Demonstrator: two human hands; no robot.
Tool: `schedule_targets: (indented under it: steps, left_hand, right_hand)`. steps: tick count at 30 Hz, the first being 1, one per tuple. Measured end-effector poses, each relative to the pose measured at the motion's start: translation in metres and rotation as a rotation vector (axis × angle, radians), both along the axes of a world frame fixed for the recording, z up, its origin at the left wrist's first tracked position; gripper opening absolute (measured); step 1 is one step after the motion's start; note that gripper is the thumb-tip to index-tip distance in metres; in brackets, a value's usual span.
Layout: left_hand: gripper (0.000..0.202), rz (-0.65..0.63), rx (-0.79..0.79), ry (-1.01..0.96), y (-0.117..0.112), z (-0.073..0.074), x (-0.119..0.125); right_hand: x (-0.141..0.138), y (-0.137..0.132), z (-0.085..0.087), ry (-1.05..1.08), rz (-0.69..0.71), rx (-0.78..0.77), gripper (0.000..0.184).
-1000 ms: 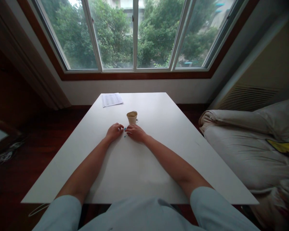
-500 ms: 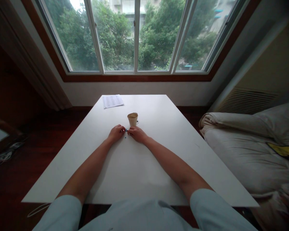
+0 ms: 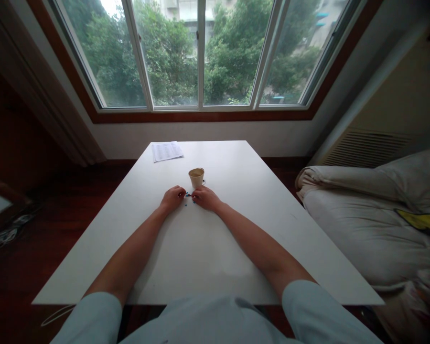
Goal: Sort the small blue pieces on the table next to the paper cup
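Note:
On the white table (image 3: 215,234) my left hand (image 3: 172,198) is closed, its fingertips pinched together. Facing it, my right hand (image 3: 205,198) is closed in a pinch too. A tiny dark and blue piece (image 3: 188,194) shows between the two sets of fingertips; it is too small to name, and I cannot tell which hand grips it. Small blue bits (image 3: 186,205) lie on the table just below the fingertips. A tan paper cup (image 3: 196,178) stands upright right behind my right hand, with a small loop at its right side.
Printed paper sheets (image 3: 166,151) lie at the table's far left corner. A window (image 3: 200,62) is behind the table. To the right stands a pale sofa (image 3: 344,220) with a yellow and black item (image 3: 421,222) on it. Cables (image 3: 7,234) lie on the floor at left.
My right hand has shifted slightly away from the left, so the gap between the fingertips is a little wider and the small piece shows more. The cup stays in place.

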State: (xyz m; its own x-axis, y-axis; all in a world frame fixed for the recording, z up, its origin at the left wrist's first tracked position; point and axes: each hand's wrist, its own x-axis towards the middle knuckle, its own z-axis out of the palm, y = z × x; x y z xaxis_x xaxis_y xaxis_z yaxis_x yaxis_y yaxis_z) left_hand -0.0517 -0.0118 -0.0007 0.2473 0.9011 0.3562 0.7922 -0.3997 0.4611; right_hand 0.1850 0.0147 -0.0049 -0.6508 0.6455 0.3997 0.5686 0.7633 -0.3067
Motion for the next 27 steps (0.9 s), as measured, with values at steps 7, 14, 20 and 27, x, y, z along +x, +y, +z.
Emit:
schedule_targets:
  steps: [7, 14, 20, 27]
  left_hand:
    - [0.024, 0.017, -0.028, 0.029, -0.0007, -0.0009, 0.0017]
    - [0.021, 0.044, -0.025, 0.057, -0.0018, -0.0003, 0.0022]
    - [0.017, 0.061, -0.006, 0.11, -0.0033, 0.0018, 0.0034]
    - [0.017, 0.064, -0.026, 0.113, -0.0032, 0.003, 0.0038]
  right_hand:
    - [-0.0025, -0.0022, 0.0035, -0.042, -0.005, 0.005, 0.014]
    - [-0.0031, -0.0012, 0.0023, 0.012, -0.046, 0.023, 0.011]
    - [0.0029, -0.0004, 0.0054, 0.1, -0.111, 0.035, 0.014]
    - [0.0059, -0.0001, 0.0095, 0.177, -0.144, 0.074, 0.019]
